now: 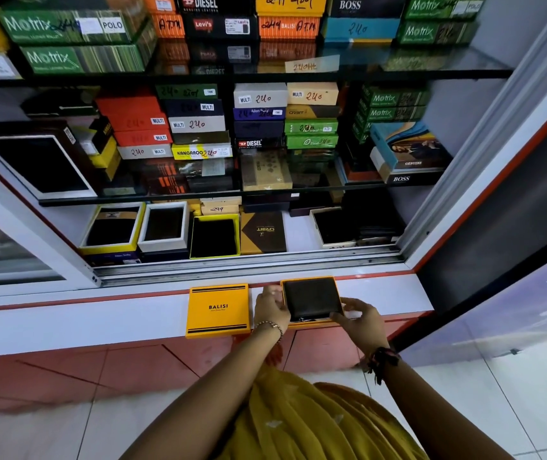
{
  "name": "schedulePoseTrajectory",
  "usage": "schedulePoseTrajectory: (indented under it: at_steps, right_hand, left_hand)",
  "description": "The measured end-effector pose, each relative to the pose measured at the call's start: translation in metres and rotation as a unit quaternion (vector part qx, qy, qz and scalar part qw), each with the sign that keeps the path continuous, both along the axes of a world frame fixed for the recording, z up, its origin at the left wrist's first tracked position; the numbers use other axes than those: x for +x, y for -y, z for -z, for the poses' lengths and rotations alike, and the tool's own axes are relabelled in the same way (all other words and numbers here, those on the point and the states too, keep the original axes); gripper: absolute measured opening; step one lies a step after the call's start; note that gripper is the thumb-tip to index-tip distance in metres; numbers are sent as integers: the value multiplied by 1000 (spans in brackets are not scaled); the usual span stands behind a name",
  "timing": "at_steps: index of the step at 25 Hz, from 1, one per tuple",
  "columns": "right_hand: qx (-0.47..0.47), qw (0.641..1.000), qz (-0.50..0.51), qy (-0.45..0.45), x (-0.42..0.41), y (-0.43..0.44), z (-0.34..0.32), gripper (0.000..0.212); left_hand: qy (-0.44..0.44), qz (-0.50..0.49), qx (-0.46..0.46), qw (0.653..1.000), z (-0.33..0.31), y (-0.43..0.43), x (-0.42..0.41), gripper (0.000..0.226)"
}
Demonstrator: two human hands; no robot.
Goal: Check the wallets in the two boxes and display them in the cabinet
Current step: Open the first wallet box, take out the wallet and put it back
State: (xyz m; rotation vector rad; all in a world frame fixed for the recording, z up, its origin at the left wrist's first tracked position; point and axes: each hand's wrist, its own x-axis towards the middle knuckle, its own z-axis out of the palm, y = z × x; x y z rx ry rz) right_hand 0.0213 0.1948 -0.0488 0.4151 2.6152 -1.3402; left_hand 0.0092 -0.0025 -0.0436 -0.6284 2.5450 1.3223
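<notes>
White laminate with a red edge strip is forming the worktop (99, 322), a narrow ledge running along the foot of the cabinet (484, 154). Its front edge is lying just under both wrists, and open ledge is stretching away to the left of the boxes and, more briefly, to the right. Behind the ledge a metal sliding track (249, 265) is running across the cabinet's open front, and the bottom shelf beyond it is holding several opened boxes with dark wallets inside.

Two yellow boxes are sitting side by side on the ledge. The closed Balisi box (218, 310) is lying flat at the left with its front edge slightly overhanging the ledge, and no hand is touching it. Just to its right, the open box (312, 302) is showing a dark wallet (312, 298) lying flat inside it, filling nearly the whole tray.

The left hand (270, 308) is gripping the open box at its left side, fingers curled up toward the far corner. The right hand (358, 315) is pinching the box at its near right corner, thumb and fingers closing on the rim. Both hands are thus holding the same box, with the wallet lying between them. Whether the fingers are touching the wallet itself, I cannot tell.

Glass shelves above are crowded with stacked wallet boxes in green, orange, black and cream. Pale floor tiles (498, 393) are showing at lower right, and red panels are facing the counter below the ledge.
</notes>
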Motion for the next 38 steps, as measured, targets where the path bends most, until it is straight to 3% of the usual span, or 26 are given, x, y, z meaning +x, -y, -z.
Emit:
schedulePoseTrajectory:
  at_steps: [3,6,8,11,14,20,22,25,27,29,31,34,38]
  right_hand:
    - [130,989,-65,-39,-3,-9,-2,62]
    - [214,966,-104,-103,-1,-15,-7,57]
    - [162,976,-105,-104,-5,-11,-13,47]
    - [-8,992,-100,-81,-14,0,-26,37]
    - [-149,985,-67,-58,-20,7,-35,33]
    - [-279,957,-42,-59,-24,6,-62,27]
    - [-296,952,-47,-58,-24,9,-73,30]
    - [-297,953,-32,-58,-21,19,-88,37]
    - [-309,951,-15,11,-16,26,-98,34]
    - [-291,946,-69,124,-12,32,-107,34]
    - [-275,938,-132,168,-11,35,-108,40]
    - [-233,952,-156,123,-19,31,-107,25]
    - [-263,960,-71,55,-27,0,-111,16]
  left_hand:
    - [-15,15,-8,1000,-6,-1,0,37]
    - [-43,13,7,999,-10,4,-3,26]
    - [-38,25,39,998,-17,8,-5,28]
    - [-8,43,78,996,-27,11,-6,38]
    - [-1,61,116,991,-35,16,-5,40]
    - [-13,73,183,980,-44,28,1,40]
    - [-28,93,191,977,-49,32,-2,39]
    - [-44,80,229,969,-63,36,-5,12]
    - [-62,49,245,966,-68,36,-7,8]
    - [-75,32,249,965,-72,34,-7,9]
    - [-81,33,248,965,-69,32,-6,9]
    - [-89,23,249,964,-69,33,-2,8]
    - [-107,-10,282,953,-66,49,0,17]
